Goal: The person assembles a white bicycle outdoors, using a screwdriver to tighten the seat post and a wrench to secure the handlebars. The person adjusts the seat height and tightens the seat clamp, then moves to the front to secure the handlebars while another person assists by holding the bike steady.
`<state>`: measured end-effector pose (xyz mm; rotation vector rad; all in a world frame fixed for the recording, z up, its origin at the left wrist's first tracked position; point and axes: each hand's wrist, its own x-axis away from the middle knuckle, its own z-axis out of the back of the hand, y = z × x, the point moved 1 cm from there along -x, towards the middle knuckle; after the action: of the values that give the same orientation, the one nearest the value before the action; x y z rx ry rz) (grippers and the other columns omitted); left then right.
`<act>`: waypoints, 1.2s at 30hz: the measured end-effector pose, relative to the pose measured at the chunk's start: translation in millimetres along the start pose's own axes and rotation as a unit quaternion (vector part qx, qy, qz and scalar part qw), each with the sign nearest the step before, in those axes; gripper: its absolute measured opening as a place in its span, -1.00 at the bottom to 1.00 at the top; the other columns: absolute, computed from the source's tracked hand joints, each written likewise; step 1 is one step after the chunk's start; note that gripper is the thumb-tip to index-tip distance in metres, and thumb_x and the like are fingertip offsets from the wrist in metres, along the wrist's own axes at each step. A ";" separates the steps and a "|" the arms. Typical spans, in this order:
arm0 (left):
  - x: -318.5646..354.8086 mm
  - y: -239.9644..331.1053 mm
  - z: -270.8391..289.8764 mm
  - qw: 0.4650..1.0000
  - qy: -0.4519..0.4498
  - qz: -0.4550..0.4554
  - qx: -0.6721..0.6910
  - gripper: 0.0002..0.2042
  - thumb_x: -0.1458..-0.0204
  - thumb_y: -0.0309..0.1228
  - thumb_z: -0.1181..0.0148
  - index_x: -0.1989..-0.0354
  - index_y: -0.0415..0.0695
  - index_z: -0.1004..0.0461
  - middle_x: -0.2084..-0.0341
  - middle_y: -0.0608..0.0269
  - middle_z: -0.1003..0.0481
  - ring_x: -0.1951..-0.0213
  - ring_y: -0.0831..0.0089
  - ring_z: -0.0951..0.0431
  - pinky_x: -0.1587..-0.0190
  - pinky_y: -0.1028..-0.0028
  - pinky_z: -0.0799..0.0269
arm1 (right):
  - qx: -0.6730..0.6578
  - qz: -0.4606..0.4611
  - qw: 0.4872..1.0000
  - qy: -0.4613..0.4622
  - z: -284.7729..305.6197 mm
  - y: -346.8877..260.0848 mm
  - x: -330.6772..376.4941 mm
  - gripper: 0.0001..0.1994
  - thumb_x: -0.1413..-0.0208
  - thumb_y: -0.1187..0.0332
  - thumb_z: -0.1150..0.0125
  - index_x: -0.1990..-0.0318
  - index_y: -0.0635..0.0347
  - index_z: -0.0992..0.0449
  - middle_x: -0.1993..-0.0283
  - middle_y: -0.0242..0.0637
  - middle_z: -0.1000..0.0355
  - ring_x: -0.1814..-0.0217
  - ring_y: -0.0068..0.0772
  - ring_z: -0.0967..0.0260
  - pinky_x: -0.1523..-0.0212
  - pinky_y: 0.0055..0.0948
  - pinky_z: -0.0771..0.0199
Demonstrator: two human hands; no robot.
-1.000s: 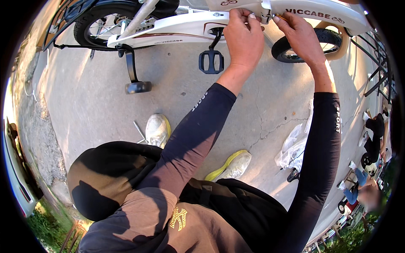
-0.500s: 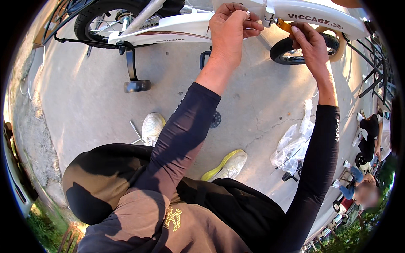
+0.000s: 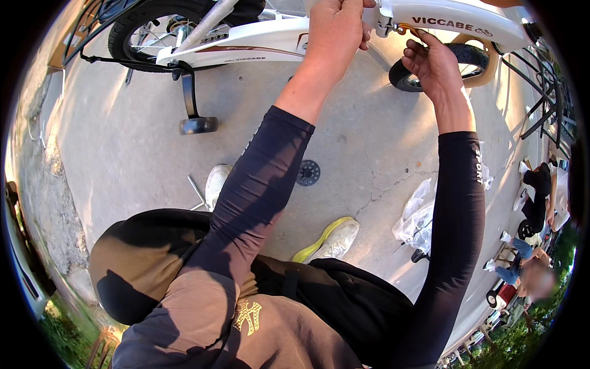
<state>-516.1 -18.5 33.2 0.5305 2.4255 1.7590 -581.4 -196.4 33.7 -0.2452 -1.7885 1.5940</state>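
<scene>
A white bicycle frame (image 3: 273, 34) stretches across the top of the view, with a metal hinge joint (image 3: 385, 18) near its middle. Just left of that joint is my left hand (image 3: 335, 40), its fingers curled against the frame; what they grip is hidden, partly by the view's upper edge. My right hand (image 3: 435, 67) is under the frame just right of the joint. Its thumb and forefinger close on an orange lever (image 3: 405, 28), while the other fingers curl inward. Behind this hand is the front wheel (image 3: 473, 56).
A rear wheel (image 3: 138, 46) and a small black training wheel (image 3: 198, 126) are at left. On the concrete lie a perforated black disc (image 3: 308, 173), a T-handle wrench (image 3: 197, 193) and a clear plastic bag (image 3: 413, 216). Black metal racks (image 3: 541, 104) and people (image 3: 522, 261) appear at right.
The orange lever has swung up toward the frame, with my right hand moving left and turning its palm more into view. My left hand has shifted slightly upward.
</scene>
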 end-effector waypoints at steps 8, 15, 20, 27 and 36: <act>-53.1 34.3 -10.6 0.791 -0.014 -0.442 -0.424 -0.80 -0.16 -0.47 0.06 0.16 -0.29 -0.46 0.37 -0.13 -0.56 0.22 -0.05 -0.59 0.12 0.08 -0.45 | 0.435 0.412 0.791 0.125 -3.3 38.2 -2.5 -0.56 -0.39 0.03 0.13 0.02 0.29 -0.41 0.22 0.05 -0.54 0.23 0.08 -0.53 0.16 -0.04 -0.49; -70.5 34.2 -7.8 0.636 -0.149 -0.429 -0.624 -0.89 -0.07 -0.48 -0.02 0.30 -0.22 -0.44 0.42 -0.11 -0.54 0.26 -0.03 -0.60 0.17 0.07 -0.47 | 0.636 0.321 0.700 0.050 9.6 2.4 2.9 -0.58 -0.38 0.05 0.17 0.20 0.26 -0.46 0.36 0.13 -0.51 0.25 0.26 -0.46 0.20 0.06 -0.43; -77.3 34.0 -5.1 0.574 -0.236 -0.448 -0.643 -0.82 -0.09 -0.39 -0.02 0.29 -0.25 -0.45 0.41 -0.15 -0.52 0.25 -0.08 -0.57 0.17 0.04 -0.46 | 0.567 0.304 0.762 0.069 10.7 22.7 0.3 -0.64 -0.39 0.10 0.18 0.12 0.23 -0.39 0.36 0.12 -0.51 0.24 0.25 -0.47 0.23 0.04 -0.43; -48.7 70.5 -20.3 0.636 -0.271 -0.284 -0.665 -0.47 -0.03 0.03 -0.18 0.25 -0.34 -0.44 0.31 -0.24 -0.52 0.18 -0.14 -0.55 0.11 0.04 -0.44 | 0.402 0.380 0.807 0.205 -18.1 68.7 -12.6 -0.82 -0.35 0.24 0.05 0.10 0.11 -0.38 0.37 -0.07 -0.54 0.29 0.09 -0.51 0.32 -0.07 -0.46; -64.0 51.1 -15.1 0.627 -0.242 -0.313 -0.671 -0.39 0.12 0.04 -0.39 0.21 -0.32 -0.38 0.31 -0.16 -0.51 0.16 -0.09 -0.55 0.10 0.09 -0.45 | 0.385 0.411 0.793 0.231 -26.2 79.1 -32.2 -0.86 -0.34 0.30 0.00 0.10 0.14 -0.40 0.40 -0.06 -0.53 0.37 0.08 -0.50 0.39 -0.19 -0.46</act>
<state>-449.2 -39.6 78.1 -0.0808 0.3700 2.0100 -566.6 -177.0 -52.3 -1.0063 -0.5237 2.4319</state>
